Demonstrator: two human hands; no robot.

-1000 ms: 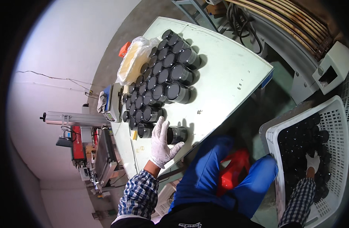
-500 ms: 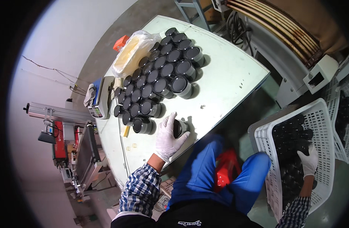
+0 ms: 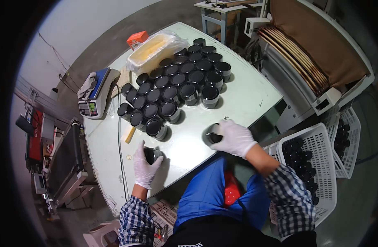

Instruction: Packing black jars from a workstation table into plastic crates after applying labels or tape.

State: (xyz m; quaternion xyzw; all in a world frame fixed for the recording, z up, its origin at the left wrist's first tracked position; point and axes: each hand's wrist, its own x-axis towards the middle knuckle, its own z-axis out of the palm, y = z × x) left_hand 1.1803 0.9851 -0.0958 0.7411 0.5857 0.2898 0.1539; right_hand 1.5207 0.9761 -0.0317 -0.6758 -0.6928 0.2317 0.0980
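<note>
Bare tabletop (image 3: pixel 187 152) between hands (image 3: pixel 145 168) (image 3: pixel 237 139), jars (image 3: pixel 178 79) (close-packed) blocking beyond

From where I stand, white lettering (image 3: pixel 191 245) lies across the front of the seated worker's black top (image 3: pixel 222 226), only partly in view at its lower end. Small pale print marks the side of the orange box (image 3: pixel 136 43), and tiny markings sit on the control panel (image 3: pixel 88 109) of the weighing scale (image 3: pixel 103 94); both are too small to read.
</note>
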